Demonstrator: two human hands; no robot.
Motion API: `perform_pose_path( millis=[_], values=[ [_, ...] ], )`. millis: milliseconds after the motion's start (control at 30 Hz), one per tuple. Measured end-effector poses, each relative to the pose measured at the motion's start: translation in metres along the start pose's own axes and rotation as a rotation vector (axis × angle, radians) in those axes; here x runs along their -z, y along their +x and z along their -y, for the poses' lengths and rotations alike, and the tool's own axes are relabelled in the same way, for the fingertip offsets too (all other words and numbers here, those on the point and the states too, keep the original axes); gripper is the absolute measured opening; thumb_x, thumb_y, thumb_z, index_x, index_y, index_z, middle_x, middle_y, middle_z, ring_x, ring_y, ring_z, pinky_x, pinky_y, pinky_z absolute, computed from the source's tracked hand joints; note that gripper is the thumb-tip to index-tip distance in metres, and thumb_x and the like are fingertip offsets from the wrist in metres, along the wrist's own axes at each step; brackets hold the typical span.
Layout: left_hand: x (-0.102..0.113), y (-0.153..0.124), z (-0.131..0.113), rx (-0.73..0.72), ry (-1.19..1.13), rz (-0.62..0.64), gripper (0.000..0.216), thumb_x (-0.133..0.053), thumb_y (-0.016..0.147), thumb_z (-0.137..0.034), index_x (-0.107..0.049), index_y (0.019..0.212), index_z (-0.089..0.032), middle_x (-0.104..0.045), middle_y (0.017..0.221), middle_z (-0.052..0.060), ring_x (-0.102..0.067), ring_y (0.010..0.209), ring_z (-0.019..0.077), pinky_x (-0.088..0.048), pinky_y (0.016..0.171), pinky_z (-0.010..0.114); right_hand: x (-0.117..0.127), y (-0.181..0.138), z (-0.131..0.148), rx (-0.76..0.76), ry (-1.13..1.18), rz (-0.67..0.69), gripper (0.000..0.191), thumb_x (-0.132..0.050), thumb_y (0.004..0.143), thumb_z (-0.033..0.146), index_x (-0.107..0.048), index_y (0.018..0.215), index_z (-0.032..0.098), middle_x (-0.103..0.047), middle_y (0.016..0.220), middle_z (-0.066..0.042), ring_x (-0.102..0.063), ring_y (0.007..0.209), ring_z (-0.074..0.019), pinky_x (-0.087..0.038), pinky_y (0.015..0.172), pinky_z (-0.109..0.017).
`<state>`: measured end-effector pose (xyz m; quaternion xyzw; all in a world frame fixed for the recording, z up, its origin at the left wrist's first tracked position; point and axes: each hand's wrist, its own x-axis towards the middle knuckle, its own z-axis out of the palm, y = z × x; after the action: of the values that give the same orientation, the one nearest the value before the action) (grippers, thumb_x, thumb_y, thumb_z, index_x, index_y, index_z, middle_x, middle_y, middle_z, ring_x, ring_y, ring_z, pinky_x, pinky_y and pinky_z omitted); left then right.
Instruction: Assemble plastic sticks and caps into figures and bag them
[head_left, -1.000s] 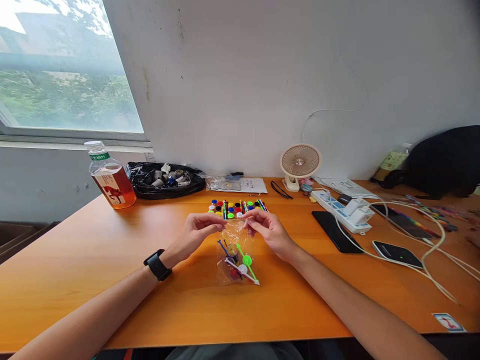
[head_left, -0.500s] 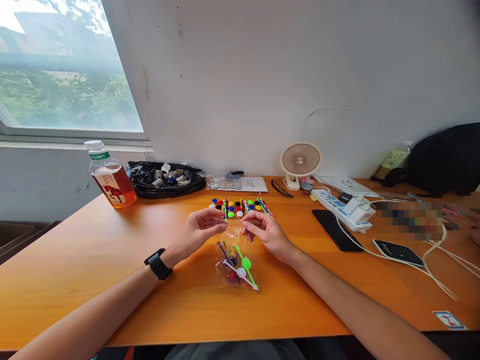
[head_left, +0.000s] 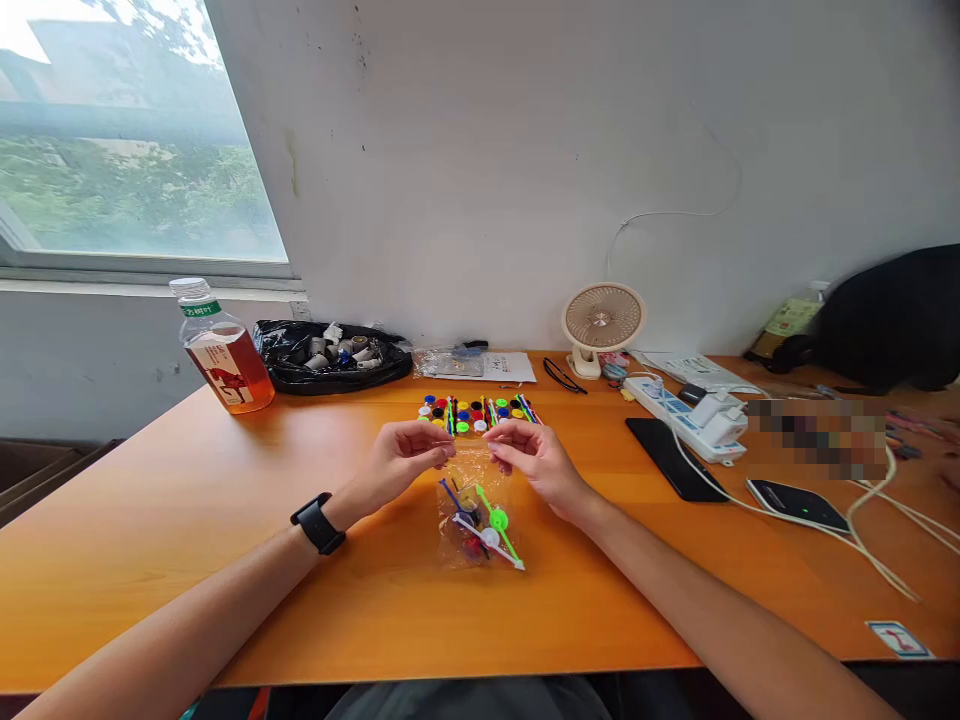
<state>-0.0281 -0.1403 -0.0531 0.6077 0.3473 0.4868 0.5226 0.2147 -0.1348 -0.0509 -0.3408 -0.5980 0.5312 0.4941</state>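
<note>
Bottle (head_left: 236, 380), one in number, is being supported by the table (head_left: 187, 530) at the left. Beside it, small grey pieces (head_left: 319, 350), too jumbled to count, are being held in one black bag (head_left: 337, 383). One black watch (head_left: 319, 523) is being worn at the wrist of the left hand (head_left: 401, 462); by its thumb and fingertips, pressed together, the upper edge of one clear bag (head_left: 469, 465) is being pinched. Between and below the hands, at least three arrows are being held in that bag: one blue, one white, one green. Whether its bottom is being touched by the table cannot be told. Behind, rows of small discs (head_left: 478, 415) are being partly covered, so their number is not being shown. By the right hand (head_left: 541, 468), fingers likewise closed together, the same edge is being gripped. Farther right, one fan (head_left: 602, 318), one power strip (head_left: 679, 415) and one card (head_left: 898, 640) are being supported.
</note>
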Motion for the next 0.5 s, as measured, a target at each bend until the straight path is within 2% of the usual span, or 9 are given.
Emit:
perform_pose_path(
  millis=[233,500],
  values=[
    [0.0025,0.0001,-0.0038,0.001,-0.06,-0.034,0.024,-0.089,0.08,-0.036,-0.084,0.091,-0.015,-0.08,0.089,0.01,-0.068,0.077,0.0164,-0.057,0.076,0.027,0.0023,-0.0003,0.0008,-0.055,0.088,-0.013,0.019,-0.079,0.08,0.031,-0.088,0.094,0.022,-0.074,0.076,-0.004,-0.058,0.068,-0.0147,-0.044,0.062,-0.028],
    [0.0016,0.0002,-0.0046,0.024,-0.058,-0.039,0.028,-0.09,0.08,-0.038,-0.081,0.09,-0.013,-0.078,0.087,0.009,-0.067,0.078,0.0161,-0.056,0.076,0.027,0.0011,-0.0027,0.0032,0.04,-0.005,-0.019,0.019,-0.076,0.083,0.033,-0.088,0.09,0.021,-0.075,0.077,-0.006,-0.06,0.07,-0.0163,-0.047,0.067,-0.03]
  ],
)
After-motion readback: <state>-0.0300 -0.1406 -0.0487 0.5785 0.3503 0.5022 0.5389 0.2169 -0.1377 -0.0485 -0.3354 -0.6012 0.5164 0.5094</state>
